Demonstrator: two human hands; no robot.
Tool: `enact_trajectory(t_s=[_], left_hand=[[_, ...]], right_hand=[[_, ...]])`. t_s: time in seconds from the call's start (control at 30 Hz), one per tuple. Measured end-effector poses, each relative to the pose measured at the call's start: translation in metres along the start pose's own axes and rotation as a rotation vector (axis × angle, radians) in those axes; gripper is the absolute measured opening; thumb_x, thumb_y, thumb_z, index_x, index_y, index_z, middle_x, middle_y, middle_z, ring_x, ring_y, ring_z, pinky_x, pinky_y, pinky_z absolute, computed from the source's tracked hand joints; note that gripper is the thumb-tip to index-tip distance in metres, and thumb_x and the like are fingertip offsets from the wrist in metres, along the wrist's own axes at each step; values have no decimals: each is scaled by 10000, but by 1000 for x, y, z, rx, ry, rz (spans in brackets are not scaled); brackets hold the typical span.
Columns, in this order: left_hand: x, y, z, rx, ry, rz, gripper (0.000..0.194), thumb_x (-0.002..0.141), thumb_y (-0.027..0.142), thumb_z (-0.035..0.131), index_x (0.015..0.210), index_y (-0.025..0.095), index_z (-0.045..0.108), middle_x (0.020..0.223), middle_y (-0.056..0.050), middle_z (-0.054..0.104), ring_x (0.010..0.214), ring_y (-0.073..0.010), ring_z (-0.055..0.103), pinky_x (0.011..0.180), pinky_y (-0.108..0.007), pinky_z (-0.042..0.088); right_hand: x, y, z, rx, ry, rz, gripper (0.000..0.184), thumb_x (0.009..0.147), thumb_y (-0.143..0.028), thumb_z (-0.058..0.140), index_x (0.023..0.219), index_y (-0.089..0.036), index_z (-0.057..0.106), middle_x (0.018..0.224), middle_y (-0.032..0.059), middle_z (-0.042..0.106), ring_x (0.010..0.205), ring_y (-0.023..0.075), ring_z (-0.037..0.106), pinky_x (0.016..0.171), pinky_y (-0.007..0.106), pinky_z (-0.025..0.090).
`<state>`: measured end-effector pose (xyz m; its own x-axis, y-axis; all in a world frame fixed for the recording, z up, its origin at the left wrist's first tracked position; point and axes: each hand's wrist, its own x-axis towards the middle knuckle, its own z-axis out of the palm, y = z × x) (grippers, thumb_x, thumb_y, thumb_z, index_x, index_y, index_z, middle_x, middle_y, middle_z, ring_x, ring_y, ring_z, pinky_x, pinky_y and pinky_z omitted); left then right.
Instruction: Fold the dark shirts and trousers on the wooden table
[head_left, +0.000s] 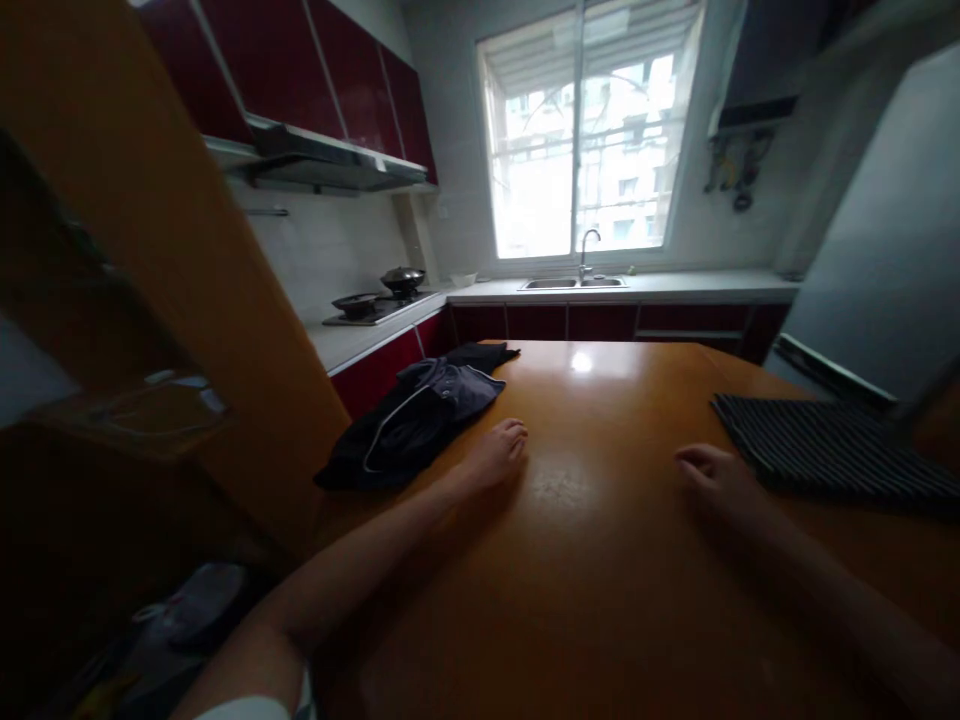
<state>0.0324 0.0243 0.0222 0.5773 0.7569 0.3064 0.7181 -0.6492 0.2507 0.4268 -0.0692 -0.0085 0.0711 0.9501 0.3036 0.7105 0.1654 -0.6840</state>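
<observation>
My left hand (501, 456) rests on the wooden table (592, 580), its fingers loosely curled inward and nothing in them. Just beyond and to its left lies a crumpled dark garment (420, 425) with white piping, not in the hand's grasp. On the right side of the table is my right hand (716, 478), also loosely curled, with no object showing in it. Close to its right lies a folded black and grey striped cloth (832, 450). Bare tabletop separates the two hands.
Past the table runs a white counter with a sink (574, 284) and tap (588, 250) under a window. A pan (356, 304) and a lidded wok (403, 279) stand on the stove at left. A wooden partition (225, 270) rises at left; a pale fridge (881, 235) stands right.
</observation>
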Motion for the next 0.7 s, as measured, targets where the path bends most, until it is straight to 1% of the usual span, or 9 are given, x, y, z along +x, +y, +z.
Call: enact_trajectory(t_s=[0.07, 0.13, 0.23, 0.3, 0.4, 0.47, 0.57, 0.63, 0.7], left_hand=[[19, 9, 35, -63, 34, 34, 280, 995, 238, 443, 1082, 175, 702, 1279, -132, 652, 1207, -231, 620, 1084, -369, 472], [35, 17, 60, -111, 42, 70, 288, 1002, 281, 428, 1057, 195, 698, 1251, -123, 660, 1189, -243, 621, 1072, -395, 477], [54, 22, 76, -169, 21, 109, 299, 997, 316, 413, 1059, 215, 688, 1196, -113, 678, 1142, -256, 628, 1051, -424, 482], [58, 21, 79, -203, 7, 132, 299, 987, 346, 426, 1072, 222, 684, 1205, -111, 675, 1138, -263, 627, 1048, -434, 481], [57, 14, 80, -244, 4, 160, 310, 980, 375, 432, 1094, 224, 678, 1232, -109, 666, 1147, -265, 625, 1050, -432, 479], [54, 11, 80, -262, 16, 169, 311, 979, 375, 434, 1094, 217, 677, 1238, -114, 663, 1154, -266, 622, 1053, -428, 475], [52, 10, 81, -281, 35, 167, 303, 973, 372, 439, 1066, 216, 682, 1216, -116, 670, 1146, -265, 624, 1048, -422, 476], [53, 12, 82, -303, 36, 153, 295, 962, 383, 450, 1029, 219, 686, 1154, -107, 686, 1101, -258, 639, 1020, -413, 491], [54, 14, 81, -333, 48, 117, 281, 936, 397, 481, 994, 213, 685, 1091, -100, 698, 1053, -254, 652, 989, -408, 506]], right_hand=[[8, 22, -18, -259, 151, 65, 337, 884, -323, 504, 1088, -165, 721, 1172, 149, 697, 1129, 295, 619, 1030, 448, 455], [12, 40, -39, -514, 229, 264, 411, 907, -331, 520, 1230, -132, 678, 1292, 194, 632, 1226, 333, 546, 1040, 471, 430], [10, 53, -61, -676, 157, 529, 544, 919, -448, 568, 1351, -120, 602, 1402, 226, 547, 1303, 381, 474, 1019, 497, 426], [9, 54, -67, -681, 114, 591, 520, 932, -446, 568, 1325, -109, 613, 1394, 230, 553, 1303, 371, 484, 1013, 462, 427], [10, 51, -67, -653, 101, 594, 364, 971, -297, 504, 1232, -91, 652, 1296, 231, 627, 1220, 314, 573, 980, 386, 431], [11, 48, -66, -637, 87, 592, 317, 978, -221, 467, 1196, -93, 659, 1243, 228, 664, 1159, 288, 619, 952, 361, 433], [9, 39, -60, -617, 60, 548, 288, 992, -213, 459, 1174, -97, 650, 1216, 234, 683, 1127, 293, 641, 922, 357, 432], [5, 27, -46, -599, 37, 487, 268, 1001, -231, 468, 1161, -103, 641, 1196, 227, 693, 1118, 295, 646, 907, 352, 431], [-1, 9, -21, -574, 7, 411, 231, 1004, -244, 484, 1139, -134, 636, 1172, 190, 706, 1100, 273, 652, 889, 328, 430]])
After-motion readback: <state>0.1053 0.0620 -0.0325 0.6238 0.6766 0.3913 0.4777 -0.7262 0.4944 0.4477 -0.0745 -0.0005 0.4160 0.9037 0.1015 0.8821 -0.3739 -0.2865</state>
